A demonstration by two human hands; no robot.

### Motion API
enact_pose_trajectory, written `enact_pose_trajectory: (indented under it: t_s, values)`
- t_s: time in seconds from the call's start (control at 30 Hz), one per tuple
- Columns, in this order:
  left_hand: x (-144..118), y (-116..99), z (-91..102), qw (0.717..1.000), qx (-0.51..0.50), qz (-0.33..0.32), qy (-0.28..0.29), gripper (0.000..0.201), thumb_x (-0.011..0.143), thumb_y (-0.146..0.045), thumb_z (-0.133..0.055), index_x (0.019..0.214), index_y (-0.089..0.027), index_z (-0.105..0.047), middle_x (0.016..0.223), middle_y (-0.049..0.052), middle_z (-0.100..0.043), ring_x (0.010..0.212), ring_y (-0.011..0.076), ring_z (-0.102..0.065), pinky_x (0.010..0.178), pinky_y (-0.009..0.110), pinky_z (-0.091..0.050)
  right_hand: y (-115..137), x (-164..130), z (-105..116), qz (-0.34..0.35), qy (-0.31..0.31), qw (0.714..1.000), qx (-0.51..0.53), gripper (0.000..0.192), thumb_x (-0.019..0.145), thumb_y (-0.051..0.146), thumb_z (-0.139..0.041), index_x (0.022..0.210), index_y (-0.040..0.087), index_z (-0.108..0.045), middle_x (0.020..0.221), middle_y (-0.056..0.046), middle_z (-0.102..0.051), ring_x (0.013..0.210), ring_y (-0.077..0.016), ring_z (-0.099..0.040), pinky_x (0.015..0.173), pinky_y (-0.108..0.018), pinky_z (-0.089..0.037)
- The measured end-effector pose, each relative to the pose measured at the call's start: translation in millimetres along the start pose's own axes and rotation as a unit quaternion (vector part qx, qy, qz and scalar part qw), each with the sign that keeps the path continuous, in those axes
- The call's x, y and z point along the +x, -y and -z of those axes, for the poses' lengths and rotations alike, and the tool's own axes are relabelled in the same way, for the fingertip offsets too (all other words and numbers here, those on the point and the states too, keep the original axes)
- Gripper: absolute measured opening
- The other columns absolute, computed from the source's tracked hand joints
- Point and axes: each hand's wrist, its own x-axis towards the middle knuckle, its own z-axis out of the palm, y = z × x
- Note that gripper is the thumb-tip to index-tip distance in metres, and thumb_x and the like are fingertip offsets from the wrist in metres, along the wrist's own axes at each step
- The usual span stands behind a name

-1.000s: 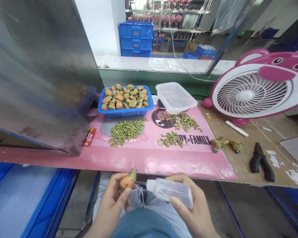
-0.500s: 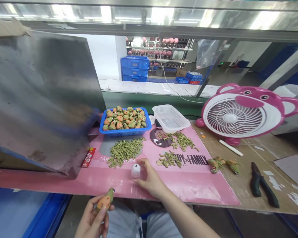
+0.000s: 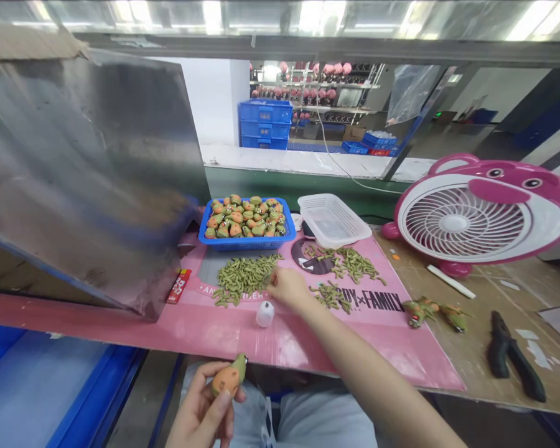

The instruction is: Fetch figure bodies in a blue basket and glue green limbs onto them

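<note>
A large dull metal sheet [image 3: 84, 180] fills the left half of the frame, tilted, its lower edge resting near the worktop [image 3: 476, 348]. At the right edge stands a pink bear-faced fan [image 3: 471, 218], upright and facing the viewer. A pink printed mat [image 3: 308, 336] covers the middle of the worktop. At its far edge, centre of the frame, a blue basket [image 3: 247, 239] is heaped with orange-and-green toy figures, and just to its right sits a white mesh basket [image 3: 333, 219] with nothing visible inside.

On the mat, three loose piles of small green parts lie in a row. The biggest pile of green parts [image 3: 247, 277] is directly below the blue basket. Two smaller ones sit to the right, near the mat's printed lettering.

The right hand [image 3: 287, 287] reaches forward across the mat, arm stretching from the lower right. Its fingertips pinch down at the right edge of the biggest pile; whether they already grip a piece cannot be told. Just below that hand, touching nothing, a small white bottle [image 3: 265, 313] stands on the mat.

The left hand [image 3: 205, 410] stays low, at the bottom centre, below the worktop's near edge, closed around one toy figure [image 3: 228, 378]. The figure's long axis tilts up and to the right, green end uppermost, pointing toward the pile. The pile lies straight above the figure in the frame, and the right hand is by far the nearer to it.

Black pliers [image 3: 513, 361] and two finished figures [image 3: 434, 311] lie at the lower right.
</note>
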Motion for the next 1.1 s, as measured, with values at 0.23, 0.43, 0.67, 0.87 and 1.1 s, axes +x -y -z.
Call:
enact_pose_trajectory:
  t_s: [0.23,0.43,0.67,0.87,1.1]
  values:
    - [-18,-4,-9.1,0.998,0.05,-0.003,0.044,0.039,0.061,-0.046,-0.071,0.085,-0.02,-0.057,0.06,0.001,-0.064,0.04,0.0063,-0.042,0.037,0.016,-0.036,7,-108,37,0.126,0.058,0.963,0.229,0.012,0.076,0.024,-0.06,0.07,0.015,-0.058,0.057,0.0,-0.06,0.051,-0.0111,-0.057,0.049,-0.022,-0.046]
    - [-19,0,-5.3,0.979,0.135,-0.044,0.146,0.026,0.071,-0.036,-0.066,0.094,-0.026,-0.059,0.073,0.0,-0.063,0.048,0.0089,-0.048,0.041,0.017,-0.042,11,-163,27,0.176,0.046,0.924,0.337,0.024,0.073,0.036,-0.066,0.065,0.014,-0.062,0.053,-0.001,-0.057,0.045,-0.0087,-0.047,0.043,-0.02,-0.042]
    - [-20,0,-1.9,0.941,0.265,-0.111,0.179,0.024,0.076,-0.03,-0.061,0.099,-0.026,-0.061,0.085,0.005,-0.066,0.073,0.0192,-0.061,0.066,0.028,-0.05,8,-164,28,0.103,0.081,0.929,0.347,0.019,0.07,0.03,-0.066,0.062,0.014,-0.059,0.051,0.001,-0.054,0.044,-0.0081,-0.043,0.041,-0.018,-0.037]
    - [-18,4,6.9,0.898,0.369,-0.154,0.185,0.031,0.079,-0.029,-0.057,0.109,-0.029,-0.058,0.101,0.006,-0.066,0.083,0.0206,-0.063,0.075,0.03,-0.049,8,-167,27,0.083,0.093,0.923,0.365,0.014,0.068,0.023,-0.066,0.06,0.014,-0.057,0.053,0.001,-0.056,0.045,-0.0076,-0.043,0.043,-0.018,-0.037]
    - [-18,2,9.6,0.864,0.385,-0.242,0.218,0.032,0.079,-0.021,-0.056,0.111,-0.027,-0.056,0.103,0.005,-0.068,0.09,0.0191,-0.064,0.078,0.025,-0.049,4,-169,25,0.118,0.089,0.919,0.366,0.018,0.07,0.028,-0.068,0.062,0.015,-0.059,0.055,-0.001,-0.06,0.047,-0.0088,-0.048,0.045,-0.018,-0.041]
